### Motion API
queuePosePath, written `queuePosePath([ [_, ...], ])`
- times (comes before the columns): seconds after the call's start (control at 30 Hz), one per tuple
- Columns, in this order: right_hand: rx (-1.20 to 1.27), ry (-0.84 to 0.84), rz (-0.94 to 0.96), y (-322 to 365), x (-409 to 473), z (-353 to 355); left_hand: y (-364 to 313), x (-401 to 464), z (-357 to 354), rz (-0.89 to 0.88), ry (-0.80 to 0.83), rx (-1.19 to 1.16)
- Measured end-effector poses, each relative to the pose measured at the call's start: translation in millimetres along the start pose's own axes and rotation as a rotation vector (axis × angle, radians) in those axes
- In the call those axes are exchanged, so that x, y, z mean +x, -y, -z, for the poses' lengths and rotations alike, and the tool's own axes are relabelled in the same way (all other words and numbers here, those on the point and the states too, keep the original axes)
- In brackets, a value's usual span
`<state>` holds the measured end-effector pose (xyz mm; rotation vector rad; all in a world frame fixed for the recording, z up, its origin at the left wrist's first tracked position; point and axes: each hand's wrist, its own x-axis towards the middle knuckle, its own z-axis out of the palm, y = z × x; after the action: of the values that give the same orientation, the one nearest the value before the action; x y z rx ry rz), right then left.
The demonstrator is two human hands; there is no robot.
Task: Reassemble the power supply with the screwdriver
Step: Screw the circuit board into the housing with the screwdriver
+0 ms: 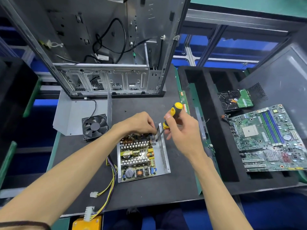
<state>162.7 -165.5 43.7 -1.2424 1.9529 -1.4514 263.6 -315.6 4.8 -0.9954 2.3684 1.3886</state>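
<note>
A dark grey desk (166, 188) with a green edge filled the middle of the view under bright, even overhead light. At its far end stood an open, emptied computer case (106, 47) of bare grey metal, black cables hanging loose inside. A loose case fan (95, 126) lay on the desk beside a flat grey metal panel (73, 117). To the right sat a black foam tray (216, 130) carrying a green motherboard (272, 138) and a hard drive (235, 100), with a grey side panel (279, 77) leaning over them. Behind ran aluminium rails (232, 20) above blue flooring (207, 45).
</note>
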Motion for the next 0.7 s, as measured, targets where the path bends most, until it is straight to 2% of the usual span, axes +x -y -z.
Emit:
queuePosePath([
  [0.17, -0.172, 0.06, 0.09, -5.3, 0.5, -1.9, 5.1, -0.3, 1.7, -0.006, 0.012, -0.052],
  [0.3, -0.256, 0.103, 0.097, -6.5, 0.2, -4.2, 5.2, 1.7, 1.0, -0.005, 0.011, -0.009],
  [0.7, -0.386, 0.201, 0.125, -7.3, -2.0, -6.5, 3.9, 1.9, 2.3, -0.006, 0.007, -0.014],
])
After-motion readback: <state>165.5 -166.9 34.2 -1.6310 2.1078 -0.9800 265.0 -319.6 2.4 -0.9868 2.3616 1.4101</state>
